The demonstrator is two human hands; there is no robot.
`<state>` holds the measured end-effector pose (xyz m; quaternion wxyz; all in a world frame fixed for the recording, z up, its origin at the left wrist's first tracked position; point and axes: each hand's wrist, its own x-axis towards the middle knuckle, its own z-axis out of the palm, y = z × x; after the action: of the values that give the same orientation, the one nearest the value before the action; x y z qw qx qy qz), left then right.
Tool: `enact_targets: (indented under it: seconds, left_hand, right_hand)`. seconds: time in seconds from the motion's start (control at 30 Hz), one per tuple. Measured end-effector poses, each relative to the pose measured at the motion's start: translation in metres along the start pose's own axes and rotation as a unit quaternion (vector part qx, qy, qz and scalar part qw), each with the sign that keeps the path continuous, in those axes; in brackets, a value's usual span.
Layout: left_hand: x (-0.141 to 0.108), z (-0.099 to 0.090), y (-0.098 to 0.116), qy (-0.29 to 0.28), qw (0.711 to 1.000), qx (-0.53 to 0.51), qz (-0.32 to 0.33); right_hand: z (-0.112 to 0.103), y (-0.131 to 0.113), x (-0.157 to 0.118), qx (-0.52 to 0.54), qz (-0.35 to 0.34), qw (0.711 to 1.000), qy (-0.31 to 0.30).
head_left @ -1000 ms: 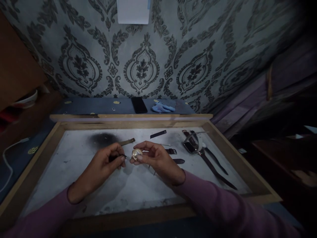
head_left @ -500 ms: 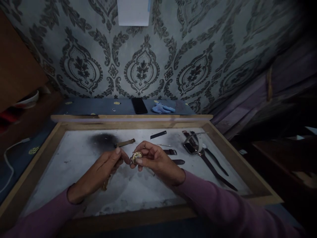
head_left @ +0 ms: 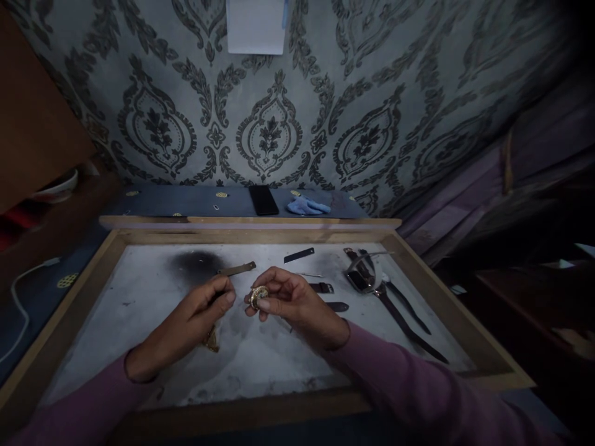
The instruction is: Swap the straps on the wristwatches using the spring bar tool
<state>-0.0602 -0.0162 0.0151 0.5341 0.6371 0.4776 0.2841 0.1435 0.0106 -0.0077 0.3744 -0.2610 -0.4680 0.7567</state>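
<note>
My right hand (head_left: 297,303) pinches a round gold watch case (head_left: 258,297) between thumb and fingers above the middle of the white tray surface. To its left, my left hand (head_left: 190,319) is closed, thumb against the curled fingers, a short gap from the watch case. A gold piece, perhaps a metal band (head_left: 212,339), shows below the left hand; whether the fingers hold it is hidden. Just behind the left hand lies a brown strip-like piece (head_left: 239,269).
Inside the wooden-framed tray (head_left: 260,235) lie a dark flat blade (head_left: 299,254), a thin metal tool (head_left: 310,275), dark strap pieces (head_left: 321,288) and a square watch (head_left: 360,275) with long straps at right. Behind the frame are a black phone (head_left: 263,200) and a blue cloth (head_left: 307,205).
My left hand has drawn away from the watch case, and its fingers have curled in toward the thumb. The right hand still holds the case, now turned slightly. The view has shifted a little.
</note>
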Motion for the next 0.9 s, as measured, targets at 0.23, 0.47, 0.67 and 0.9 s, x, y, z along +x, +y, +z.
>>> enact_targets:
  seconds: [0.23, 0.47, 0.67, 0.9]
  left_hand:
    - [0.004, 0.004, -0.007, -0.039, 0.994, -0.09, -0.056]
    - [0.003, 0.004, -0.01, -0.006, 0.986, -0.153, -0.066]
    - [0.001, 0.003, -0.009, -0.039, 0.992, -0.11, -0.043]
    - [0.001, 0.001, -0.012, -0.075, 0.991, -0.103, -0.027]
  right_hand:
    - [0.0, -0.001, 0.0, -0.001, 0.004, 1.0, -0.006]
    - [-0.001, 0.002, -0.001, -0.004, 0.015, 1.0, -0.011]
    - [-0.004, 0.005, -0.001, 0.015, 0.039, 0.999, -0.032]
    - [-0.003, 0.004, -0.002, 0.029, 0.043, 0.998, -0.025]
